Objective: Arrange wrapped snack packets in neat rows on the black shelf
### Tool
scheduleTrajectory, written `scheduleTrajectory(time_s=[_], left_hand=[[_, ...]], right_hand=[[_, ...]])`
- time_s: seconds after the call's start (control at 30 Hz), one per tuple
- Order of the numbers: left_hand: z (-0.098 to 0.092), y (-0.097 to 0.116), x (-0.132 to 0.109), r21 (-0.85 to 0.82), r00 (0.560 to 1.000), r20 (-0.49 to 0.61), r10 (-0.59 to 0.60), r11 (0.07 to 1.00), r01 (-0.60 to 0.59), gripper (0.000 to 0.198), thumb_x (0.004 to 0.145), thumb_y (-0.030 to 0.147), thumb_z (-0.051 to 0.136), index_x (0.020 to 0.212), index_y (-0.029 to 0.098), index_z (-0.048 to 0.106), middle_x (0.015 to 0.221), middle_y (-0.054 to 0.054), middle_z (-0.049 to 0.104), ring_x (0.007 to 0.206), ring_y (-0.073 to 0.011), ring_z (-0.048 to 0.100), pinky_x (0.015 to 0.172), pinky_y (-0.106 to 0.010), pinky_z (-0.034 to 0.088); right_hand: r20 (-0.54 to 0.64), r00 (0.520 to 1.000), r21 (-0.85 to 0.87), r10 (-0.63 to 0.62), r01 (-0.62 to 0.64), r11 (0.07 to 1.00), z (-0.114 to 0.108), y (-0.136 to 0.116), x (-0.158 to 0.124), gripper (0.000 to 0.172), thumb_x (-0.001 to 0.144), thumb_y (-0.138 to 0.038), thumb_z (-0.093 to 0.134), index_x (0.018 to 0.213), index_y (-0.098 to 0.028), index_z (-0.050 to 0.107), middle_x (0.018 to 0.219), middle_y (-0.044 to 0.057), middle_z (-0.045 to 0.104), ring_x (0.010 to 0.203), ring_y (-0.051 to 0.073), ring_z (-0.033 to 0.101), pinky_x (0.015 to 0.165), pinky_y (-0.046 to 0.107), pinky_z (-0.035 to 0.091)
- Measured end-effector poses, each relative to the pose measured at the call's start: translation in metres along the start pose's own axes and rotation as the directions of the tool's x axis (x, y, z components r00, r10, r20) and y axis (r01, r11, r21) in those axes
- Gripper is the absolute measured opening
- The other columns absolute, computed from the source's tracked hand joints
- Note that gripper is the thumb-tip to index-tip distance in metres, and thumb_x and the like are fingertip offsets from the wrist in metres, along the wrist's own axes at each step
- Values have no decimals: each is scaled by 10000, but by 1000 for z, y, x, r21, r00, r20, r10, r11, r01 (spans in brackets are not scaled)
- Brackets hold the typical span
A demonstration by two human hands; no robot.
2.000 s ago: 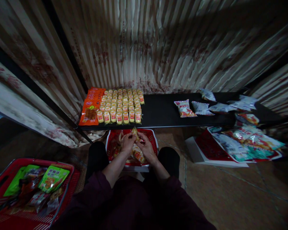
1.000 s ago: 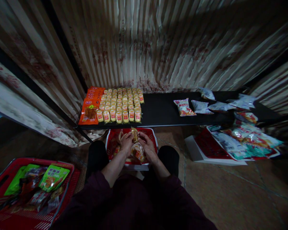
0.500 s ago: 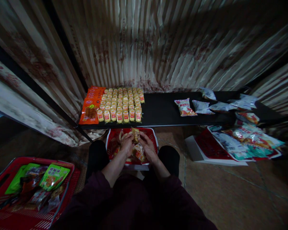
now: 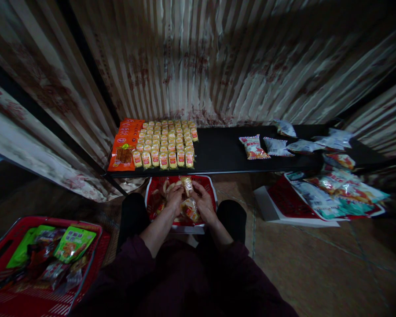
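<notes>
The small packet (image 4: pixel 186 185) could slip, because its wrapper looks shiny and only fingertips seem to hold it. It is over the red basket (image 4: pixel 214 193) between the person's knees, just below the front edge of the black shelf (image 4: pixel 218 152), toward its left end. The left hand (image 4: pixel 174 199) pinches the packet from one side, and the right hand (image 4: pixel 202 202) seems to pinch it from the other. Squeezing too hard could squash what is inside or rip the wrapper. The yellow packets (image 4: pixel 164 160) stand in rows near the shelf's left end, beside the orange bags (image 4: pixel 122 152). The front row is close to the front edge, so a bump from a hand might knock one off. Toward the right end, the white bags (image 4: pixel 254 147) lie loose and messy, and a push could make them slide. Some things are hard to see. The room is dark, and the thumbs and parts of the fingers are hidden. The hands and arms cover much of the basket, so I can't count the packets in it. The words on the small packet are too tiny to read. The other red basket (image 4: pixel 99 240) is cut off at the left.
</notes>
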State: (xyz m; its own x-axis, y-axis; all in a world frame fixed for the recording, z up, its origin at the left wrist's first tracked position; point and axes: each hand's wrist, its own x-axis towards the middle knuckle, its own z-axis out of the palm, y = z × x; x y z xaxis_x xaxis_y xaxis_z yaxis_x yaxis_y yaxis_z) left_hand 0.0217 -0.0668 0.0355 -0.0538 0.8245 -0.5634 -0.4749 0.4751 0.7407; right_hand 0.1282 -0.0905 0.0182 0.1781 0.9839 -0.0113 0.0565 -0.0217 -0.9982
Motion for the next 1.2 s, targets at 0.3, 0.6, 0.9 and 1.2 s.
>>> scheduleTrajectory(time_s=[0.3, 0.6, 0.9, 1.2], left_hand=[[-3, 1, -2, -16, 1000, -11, 11, 1000, -11, 61, 684, 138, 632, 690, 181, 589, 719, 2, 633, 644, -108, 588, 610, -221, 474], [-4, -1, 0, -14, 999, 53, 0, 1000, 1, 102, 664, 189, 683, 729, 185, 604, 742, 1, 646, 658, -108, 599, 659, -231, 480], [-3, -5, 2, -51, 999, 18, -34, 998, 35, 64, 712, 129, 634, 745, 181, 618, 722, -5, 647, 634, -110, 601, 665, -248, 490], [-5, -3, 0, -18, 999, 44, -9, 1000, 10, 75, 695, 145, 662, 737, 174, 607, 694, -4, 636, 624, -102, 592, 652, -233, 488]], right_hand=[[-48, 999, -1, 25, -25, 1000, 0, 5, 2, 451, 777, -456, 615, 1172, -239, 627, 1104, 65, 683, 1037, 242, 629, 926, 424, 502], [-73, 997, -55, -33, 29, 998, 0, 13, 7, 404, 774, -454, 616, 1116, -240, 646, 1048, 54, 704, 1036, 249, 628, 925, 428, 500], [-64, 996, -138, -70, 61, 989, -2, 18, 9, 370, 794, -465, 603, 1080, -238, 661, 1184, 70, 655, 1041, 235, 622, 908, 410, 514], [-56, 996, -195, -66, 54, 979, -3, 7, 5, 346, 812, -407, 552, 1109, -249, 631, 1134, 56, 672, 1012, 230, 630, 930, 420, 493]])
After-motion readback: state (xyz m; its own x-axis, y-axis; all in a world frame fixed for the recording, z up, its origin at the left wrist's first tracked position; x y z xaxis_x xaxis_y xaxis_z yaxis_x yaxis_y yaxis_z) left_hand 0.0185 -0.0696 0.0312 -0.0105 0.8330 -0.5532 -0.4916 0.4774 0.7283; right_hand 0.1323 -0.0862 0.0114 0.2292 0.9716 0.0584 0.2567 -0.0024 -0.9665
